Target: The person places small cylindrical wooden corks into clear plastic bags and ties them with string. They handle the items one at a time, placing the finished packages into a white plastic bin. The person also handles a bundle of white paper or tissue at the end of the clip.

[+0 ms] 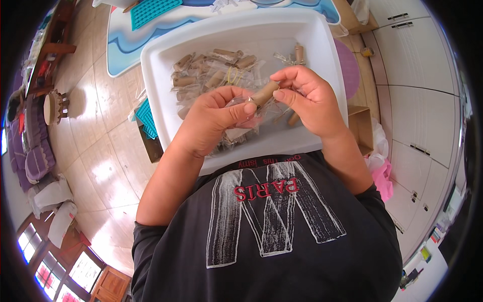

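Observation:
Above a white plastic tub, a small brown cylinder (266, 93) with clear plastic wrap around one end is held between both hands. My left hand (214, 113) pinches its lower end and the wrap with thumb and forefinger. At the upper end, the thumb and fingers of my right hand (309, 98) close on it. Similar brown cylinders in clear film (214, 79) are heaped in the tub's left half. Past my right hand stands another brown cylinder (299, 53), beside some thin shiny strips (283, 58). My hands hide part of the heap.
The white tub (151, 65) rests on a table with a blue wave pattern (121, 50). Teal moulded trays (155, 11) lie at the back left and beside the tub. A cardboard box (360, 128) is on the right, near white cabinets (420, 121). A round stool (54, 107) stands left.

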Demonstrator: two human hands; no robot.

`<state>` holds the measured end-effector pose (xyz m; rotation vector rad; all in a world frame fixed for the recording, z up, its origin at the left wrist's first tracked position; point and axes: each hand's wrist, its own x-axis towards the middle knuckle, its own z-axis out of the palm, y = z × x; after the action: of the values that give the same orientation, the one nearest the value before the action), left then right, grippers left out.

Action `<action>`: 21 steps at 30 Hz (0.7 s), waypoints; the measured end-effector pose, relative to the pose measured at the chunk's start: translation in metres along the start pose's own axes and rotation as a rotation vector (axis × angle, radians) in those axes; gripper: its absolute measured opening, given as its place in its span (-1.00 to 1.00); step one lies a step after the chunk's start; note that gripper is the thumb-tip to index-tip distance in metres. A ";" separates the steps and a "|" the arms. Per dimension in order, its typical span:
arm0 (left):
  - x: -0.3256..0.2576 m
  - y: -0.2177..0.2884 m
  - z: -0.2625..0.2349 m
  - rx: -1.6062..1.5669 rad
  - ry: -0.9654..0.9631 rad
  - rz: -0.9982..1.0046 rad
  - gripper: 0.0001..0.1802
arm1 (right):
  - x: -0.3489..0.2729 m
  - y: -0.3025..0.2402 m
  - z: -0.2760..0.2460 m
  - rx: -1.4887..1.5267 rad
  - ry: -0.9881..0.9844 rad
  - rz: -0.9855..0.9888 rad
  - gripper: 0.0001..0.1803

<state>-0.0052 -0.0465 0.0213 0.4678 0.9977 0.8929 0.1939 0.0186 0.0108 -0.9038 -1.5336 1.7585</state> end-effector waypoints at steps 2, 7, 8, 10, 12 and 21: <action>0.000 0.000 0.002 0.019 0.010 0.029 -0.66 | 0.001 0.006 0.004 -0.073 0.087 -0.060 -0.80; 0.003 -0.003 0.001 0.065 0.013 0.096 -0.65 | -0.003 0.000 0.013 -0.271 0.115 -0.099 -0.82; 0.005 -0.004 -0.001 0.084 0.008 0.106 -0.65 | -0.004 -0.002 0.014 -0.348 0.109 -0.118 -0.82; 0.006 -0.006 -0.001 0.097 0.020 0.115 -0.66 | -0.004 -0.007 0.015 -0.503 0.055 -0.190 -0.82; 0.007 -0.008 0.000 0.083 0.053 0.115 -0.69 | -0.004 -0.009 0.017 -0.500 0.061 -0.217 -0.84; 0.008 -0.007 0.002 0.110 0.065 0.156 -0.68 | -0.003 -0.003 0.016 -0.443 0.084 -0.205 -0.89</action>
<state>0.0015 -0.0440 0.0139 0.6196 1.0842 1.0013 0.1824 0.0074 0.0152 -0.9716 -1.9232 1.2421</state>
